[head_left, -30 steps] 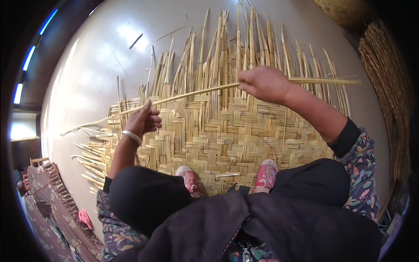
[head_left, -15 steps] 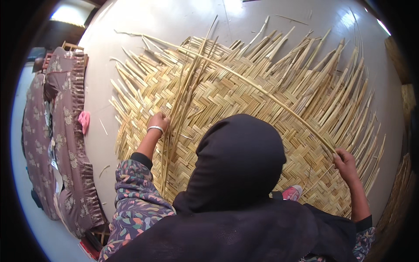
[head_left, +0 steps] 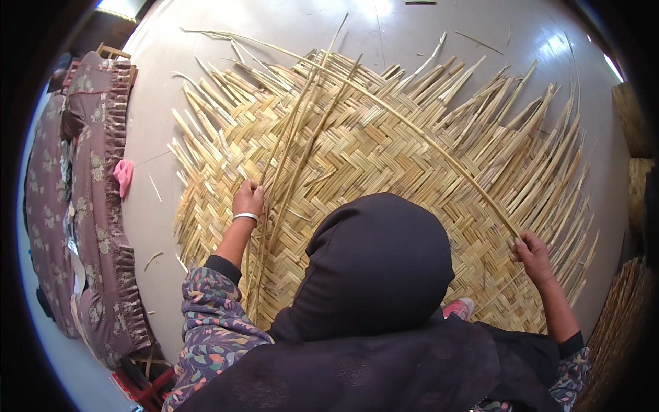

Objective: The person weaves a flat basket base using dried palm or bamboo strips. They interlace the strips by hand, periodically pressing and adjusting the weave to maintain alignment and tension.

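Observation:
A broad woven reed mat (head_left: 384, 161) lies on the floor, its herringbone weave ending in long unwoven strips around the far and right edges. My right hand (head_left: 532, 255) is closed on the near end of a long reed strip (head_left: 439, 146), which arches over the mat to the far left. On the left, my left hand (head_left: 248, 199) is closed, its fingertips pinched at the side of several loose reed strips (head_left: 310, 141) lying lengthwise over the weave. Its fingers partly hide what they grip. My dark head covering hides the mat's near middle.
A pink shoe (head_left: 458, 308) shows at the mat's near part. Left stands a seat with a brown flowered cover (head_left: 96, 185), a pink cloth (head_left: 123, 177) beside it. A bundle of reeds (head_left: 618, 323) lies at right. Reed scraps (head_left: 478, 42) are scattered on the floor.
The view has shifted slightly. My right hand has moved a little left and nearer the mat's middle with the long reed strip. My left hand stays closed by the loose strips.

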The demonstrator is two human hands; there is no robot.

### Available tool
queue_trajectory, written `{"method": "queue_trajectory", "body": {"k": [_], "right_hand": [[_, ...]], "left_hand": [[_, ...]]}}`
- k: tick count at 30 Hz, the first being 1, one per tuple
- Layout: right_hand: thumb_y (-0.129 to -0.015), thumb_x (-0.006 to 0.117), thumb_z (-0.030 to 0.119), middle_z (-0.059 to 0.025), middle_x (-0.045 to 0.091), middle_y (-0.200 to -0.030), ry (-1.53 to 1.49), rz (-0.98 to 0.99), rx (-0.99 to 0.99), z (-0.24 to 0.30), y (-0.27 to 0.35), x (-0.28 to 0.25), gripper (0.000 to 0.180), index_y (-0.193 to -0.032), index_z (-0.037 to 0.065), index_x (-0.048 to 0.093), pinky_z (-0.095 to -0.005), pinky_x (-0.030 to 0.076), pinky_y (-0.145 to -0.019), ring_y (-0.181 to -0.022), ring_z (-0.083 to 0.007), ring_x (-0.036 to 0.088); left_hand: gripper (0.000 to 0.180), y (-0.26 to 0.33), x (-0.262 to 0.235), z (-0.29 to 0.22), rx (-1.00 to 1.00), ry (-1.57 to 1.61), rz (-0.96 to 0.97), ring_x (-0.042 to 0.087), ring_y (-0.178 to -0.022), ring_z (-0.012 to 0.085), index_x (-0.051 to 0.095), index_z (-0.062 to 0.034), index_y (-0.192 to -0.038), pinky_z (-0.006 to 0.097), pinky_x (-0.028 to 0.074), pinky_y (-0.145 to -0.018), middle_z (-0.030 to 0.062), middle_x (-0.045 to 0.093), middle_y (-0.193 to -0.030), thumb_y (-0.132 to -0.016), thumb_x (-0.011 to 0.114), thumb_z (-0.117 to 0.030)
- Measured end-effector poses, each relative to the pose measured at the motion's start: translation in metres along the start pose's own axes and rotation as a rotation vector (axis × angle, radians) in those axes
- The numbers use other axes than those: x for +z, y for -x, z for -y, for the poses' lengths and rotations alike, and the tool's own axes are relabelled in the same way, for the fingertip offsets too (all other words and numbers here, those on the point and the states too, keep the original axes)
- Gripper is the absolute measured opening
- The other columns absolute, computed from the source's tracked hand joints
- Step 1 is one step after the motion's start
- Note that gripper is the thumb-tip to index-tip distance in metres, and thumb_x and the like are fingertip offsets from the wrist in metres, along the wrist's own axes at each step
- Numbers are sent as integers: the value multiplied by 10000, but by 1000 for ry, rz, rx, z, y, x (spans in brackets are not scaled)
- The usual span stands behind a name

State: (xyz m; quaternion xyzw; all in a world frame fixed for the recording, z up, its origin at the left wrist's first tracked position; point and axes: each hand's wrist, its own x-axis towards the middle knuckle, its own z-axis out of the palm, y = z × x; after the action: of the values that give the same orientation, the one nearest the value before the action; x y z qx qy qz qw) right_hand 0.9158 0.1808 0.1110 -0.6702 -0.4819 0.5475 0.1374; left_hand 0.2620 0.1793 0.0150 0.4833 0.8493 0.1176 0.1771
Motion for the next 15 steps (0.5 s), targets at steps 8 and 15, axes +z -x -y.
{"method": "queue_trajectory", "body": {"k": [8,15], "right_hand": [[-907,536,161,-10,546,-712,26,42,-54,-3,5,8,146,-922,16,552,-223,453,-567,-612,-75,525],[-899,542,143,-13,545,-710,39,26,-40,-11,13,8,134,-921,11,547,-228,459,-572,-609,-77,527]], "left_hand": [[219,22,1,-33,14,160,-92,558,-569,116,602,-12,-824,273,462,-574,55,606,-627,-824,642,-228],[291,10,22,-29,-244,228,-31,594,-623,220,612,-36,-791,328,476,-618,129,627,-687,-783,660,-323]]}}
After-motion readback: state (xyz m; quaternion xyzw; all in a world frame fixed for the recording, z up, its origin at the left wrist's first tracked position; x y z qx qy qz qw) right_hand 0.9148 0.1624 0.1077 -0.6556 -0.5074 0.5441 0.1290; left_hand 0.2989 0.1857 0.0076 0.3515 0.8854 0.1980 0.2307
